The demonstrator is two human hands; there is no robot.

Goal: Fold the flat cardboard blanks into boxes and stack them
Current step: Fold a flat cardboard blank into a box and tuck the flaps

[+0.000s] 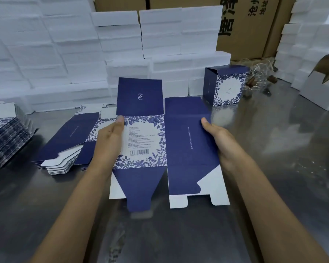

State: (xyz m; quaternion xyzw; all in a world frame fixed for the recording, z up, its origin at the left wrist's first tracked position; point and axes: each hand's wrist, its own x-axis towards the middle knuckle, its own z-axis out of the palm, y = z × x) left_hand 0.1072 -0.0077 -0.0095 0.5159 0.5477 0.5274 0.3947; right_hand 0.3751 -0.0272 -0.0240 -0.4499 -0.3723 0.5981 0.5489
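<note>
Gripping one flat blank (165, 147) by its side edges above the steel table (273, 149), left hand (107, 141) and right hand (219, 141) haven't started folding; one finished box (224, 86) stands behind the blank, unfolded stack (65, 145) left of it

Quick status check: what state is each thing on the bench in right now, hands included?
Held blank: flat, unfolded, gripped at both side edges.
Left hand: holds the blank's left edge.
Right hand: holds the blank's right edge.
Blank pile: flat, fanned.
Far-left blank stack: flat, stacked.
Finished box: folded, upright, top flap open.
</note>
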